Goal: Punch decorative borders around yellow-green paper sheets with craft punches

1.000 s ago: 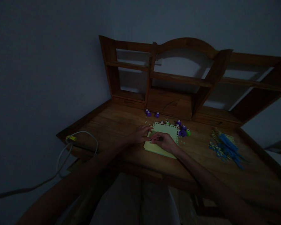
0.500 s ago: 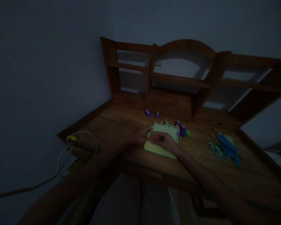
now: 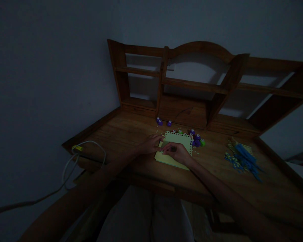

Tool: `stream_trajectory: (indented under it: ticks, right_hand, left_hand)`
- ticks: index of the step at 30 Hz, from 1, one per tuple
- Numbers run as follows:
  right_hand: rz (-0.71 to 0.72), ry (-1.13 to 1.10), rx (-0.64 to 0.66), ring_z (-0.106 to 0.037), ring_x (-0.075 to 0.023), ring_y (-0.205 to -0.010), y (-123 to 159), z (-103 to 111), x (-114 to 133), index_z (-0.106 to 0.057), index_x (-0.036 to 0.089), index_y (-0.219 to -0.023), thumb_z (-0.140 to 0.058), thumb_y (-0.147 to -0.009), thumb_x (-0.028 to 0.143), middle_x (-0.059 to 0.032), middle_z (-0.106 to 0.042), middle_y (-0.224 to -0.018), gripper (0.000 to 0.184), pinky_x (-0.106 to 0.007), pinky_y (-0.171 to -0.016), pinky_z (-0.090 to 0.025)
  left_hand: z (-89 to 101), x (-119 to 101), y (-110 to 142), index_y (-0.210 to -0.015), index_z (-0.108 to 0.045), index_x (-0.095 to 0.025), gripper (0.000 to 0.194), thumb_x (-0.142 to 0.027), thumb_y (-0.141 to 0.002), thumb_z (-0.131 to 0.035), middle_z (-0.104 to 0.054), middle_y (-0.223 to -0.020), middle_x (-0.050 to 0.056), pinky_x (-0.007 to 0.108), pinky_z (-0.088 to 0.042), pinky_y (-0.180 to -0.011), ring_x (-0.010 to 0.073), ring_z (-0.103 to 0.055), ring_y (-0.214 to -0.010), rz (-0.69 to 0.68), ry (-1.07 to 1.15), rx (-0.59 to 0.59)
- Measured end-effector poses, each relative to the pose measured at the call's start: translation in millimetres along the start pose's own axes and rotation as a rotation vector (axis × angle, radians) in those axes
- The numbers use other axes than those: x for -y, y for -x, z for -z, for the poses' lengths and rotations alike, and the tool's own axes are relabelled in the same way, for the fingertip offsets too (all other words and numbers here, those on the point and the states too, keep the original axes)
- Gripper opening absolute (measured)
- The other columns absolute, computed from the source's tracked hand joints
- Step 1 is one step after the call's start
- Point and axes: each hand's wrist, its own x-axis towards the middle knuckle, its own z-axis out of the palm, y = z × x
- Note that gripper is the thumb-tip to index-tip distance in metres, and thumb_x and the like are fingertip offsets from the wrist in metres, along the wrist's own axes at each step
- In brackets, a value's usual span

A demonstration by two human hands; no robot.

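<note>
A stack of pale yellow-green paper sheets (image 3: 172, 162) lies on the desk, with a row of punched holes along its top and right edges. My left hand (image 3: 150, 144) rests at the left edge of the sheets, its fingers apart and stretched over the paper. Over the middle of the stack, my right hand (image 3: 178, 153) has its fingertips pinched together close to the left fingers. Whatever sits in that pinch is too small and dark to name. Just behind the paper stand small purple craft punches (image 3: 197, 143) and a green craft punch (image 3: 202, 143).
More purple punches (image 3: 169, 123) stand at the back by the wooden shelf unit (image 3: 183, 109). Paper bits lie scattered around the sheets. A heap of blue and yellow strips (image 3: 243, 158) is on the right. A white cable (image 3: 97, 144) loops over the left edge.
My right fingertips have shifted very slightly over the paper. Otherwise the hands, sheets and punches look almost the same.
</note>
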Motion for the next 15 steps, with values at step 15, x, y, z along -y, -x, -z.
stream_trajectory:
  ticks: [15]
  right_hand:
    - [-0.007,-0.031,0.058,-0.059,-0.0166,-0.076,0,9,-3,-0.069,0.019,-0.087,-0.073,-0.073,0.040,-0.0023,-0.068,-0.082,0.025,-0.029,-0.072,-0.046]
  left_hand:
    - [1.1,-3,1,-0.131,-0.045,-0.021,0.060,-0.043,-0.079,-0.065,-0.051,-0.130,0.011,0.044,-0.030,-0.107,0.0270,-0.040,-0.127,0.011,-0.011,0.001]
